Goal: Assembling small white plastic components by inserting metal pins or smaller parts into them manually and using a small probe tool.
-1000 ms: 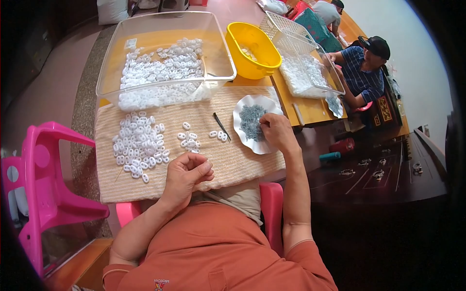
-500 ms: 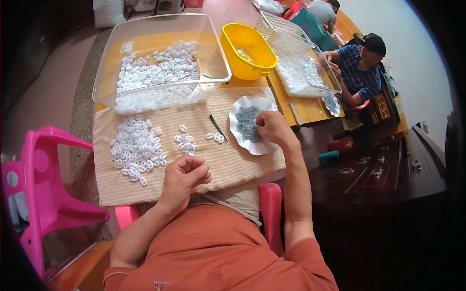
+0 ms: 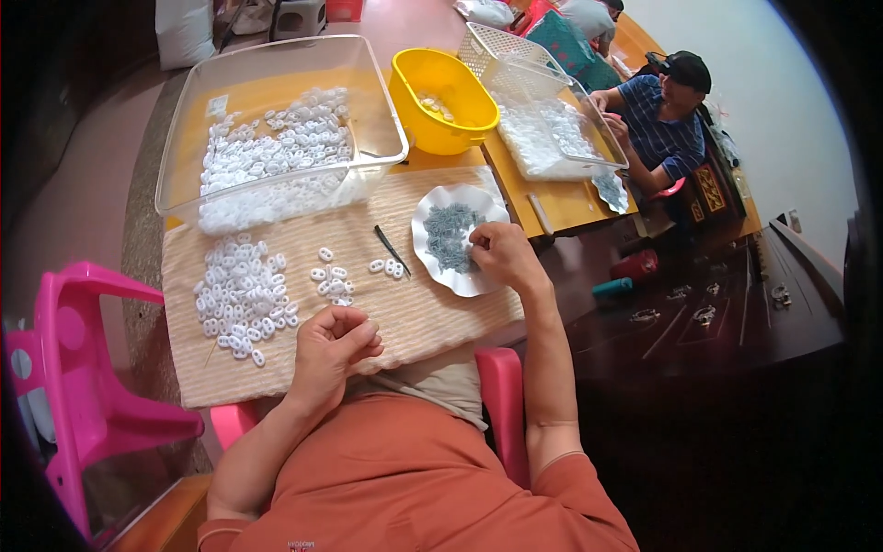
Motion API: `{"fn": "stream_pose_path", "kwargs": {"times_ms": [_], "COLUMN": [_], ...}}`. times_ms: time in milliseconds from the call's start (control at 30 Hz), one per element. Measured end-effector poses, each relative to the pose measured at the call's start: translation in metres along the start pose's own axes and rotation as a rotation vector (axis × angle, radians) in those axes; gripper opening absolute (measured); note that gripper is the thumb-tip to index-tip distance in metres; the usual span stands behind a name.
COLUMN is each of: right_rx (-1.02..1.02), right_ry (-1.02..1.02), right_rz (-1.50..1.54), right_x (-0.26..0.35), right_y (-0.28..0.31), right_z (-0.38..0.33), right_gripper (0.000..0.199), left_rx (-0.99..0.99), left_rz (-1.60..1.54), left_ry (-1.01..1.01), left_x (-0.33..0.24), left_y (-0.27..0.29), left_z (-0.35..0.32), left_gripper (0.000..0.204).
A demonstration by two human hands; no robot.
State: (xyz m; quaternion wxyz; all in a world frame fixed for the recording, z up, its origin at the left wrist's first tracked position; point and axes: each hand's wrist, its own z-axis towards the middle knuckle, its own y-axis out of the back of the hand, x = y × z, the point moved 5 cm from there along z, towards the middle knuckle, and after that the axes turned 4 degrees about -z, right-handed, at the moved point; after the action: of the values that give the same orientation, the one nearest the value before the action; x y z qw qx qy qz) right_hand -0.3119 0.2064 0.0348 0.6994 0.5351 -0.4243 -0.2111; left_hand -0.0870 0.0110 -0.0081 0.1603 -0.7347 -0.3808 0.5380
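Note:
My right hand reaches over a white wavy-rimmed dish, fingertips pinched together at the small grey pieces heaped in it. Whatever those fingers hold is too small to tell. My left hand is closed at the table's near edge, thumb pressed to the fingers; anything between them is hidden. Beyond it lie a few white oval two-holed pieces, with another small cluster further right. A larger pile of the same white pieces lies to the left. A thin black tool rests beside the dish.
A clear plastic bin of white pieces stands at the back left, next to a yellow tub. Right of these are another clear bin and a seated person. A pink chair stands at the left.
The whole view has shifted, so the table sits slightly further left and lower. My right hand stays over the dish, its fingertips over a barer white patch. My left hand keeps its closed pose.

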Motion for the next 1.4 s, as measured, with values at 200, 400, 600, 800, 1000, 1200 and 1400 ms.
{"fn": "stream_pose_path", "kwargs": {"times_ms": [200,400,600,800,1000,1200,1400], "right_rx": [-0.033,-0.022,-0.114,-0.111,-0.034,0.152,0.301], "right_ry": [0.056,0.011,-0.037,-0.035,-0.118,0.044,0.190], "right_rz": [-0.004,0.088,0.297,0.435,0.750,0.883,0.896], "right_x": [0.006,0.005,0.000,-0.013,0.015,0.081,0.115], "right_y": [0.005,0.007,0.004,-0.004,-0.005,-0.013,-0.037], "right_z": [-0.003,-0.007,-0.016,-0.019,-0.029,-0.055,-0.067], "right_gripper": [0.013,0.014,0.011,0.009,0.007,0.005,0.006], "left_rx": [0.003,0.028,0.032,0.020,-0.005,0.004,0.094], "left_rz": [-0.006,-0.033,-0.044,-0.037,-0.005,0.052,-0.065], "left_ry": [-0.009,-0.018,-0.019,0.001,0.017,0.075,0.103], "left_x": [-0.001,0.000,0.003,0.004,0.003,0.003,0.003], "left_y": [0.000,0.001,0.004,0.001,0.004,0.001,-0.001], "left_z": [-0.001,0.002,0.002,0.001,0.000,-0.002,-0.002], "left_gripper": [0.010,0.011,0.010,0.011,0.011,0.013,0.012]}}
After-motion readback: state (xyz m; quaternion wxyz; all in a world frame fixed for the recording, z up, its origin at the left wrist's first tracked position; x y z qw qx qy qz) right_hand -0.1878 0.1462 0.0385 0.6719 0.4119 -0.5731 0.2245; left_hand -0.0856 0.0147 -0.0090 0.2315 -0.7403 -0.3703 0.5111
